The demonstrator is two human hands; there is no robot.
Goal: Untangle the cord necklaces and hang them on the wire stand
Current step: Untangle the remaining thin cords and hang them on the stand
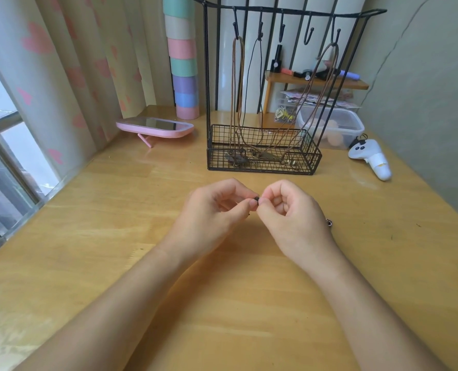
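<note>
In the middle of the frame a dark bit (255,202), too small to make out further, is pinched between the fingertips of both hands just above the tabletop (110,226). The left hand (217,208) has its grip clamped on it from the left, thumb and forefinger curled in; the right hand (289,210) has its grip clamped on it from the right, the other fingers folded into the palm. Both forearms run in from the lower edge. A small bead (329,223) shows just right of the right hand, low by the tabletop. Above the hands, at upper centre, the stand (206,76) is upright on the tabletop, with a row of hooks on its top bar and a basket (262,168) at its foot. Three necklaces hang from it: a left brown cord (234,84) on the first hook, a black cord (252,76) on the second, and a right brown cord (327,62) on the last. Their lower ends and pendants (269,156) lie in the basket. Left of the stand a pink mirror (155,127) is tilted back, with a stack of pastel cups (183,62) behind it. Right of the stand are a small shelf (316,83), a clear box (332,127) and a white controller (369,159). A heart-print curtain (70,68) fills the upper left.
</note>
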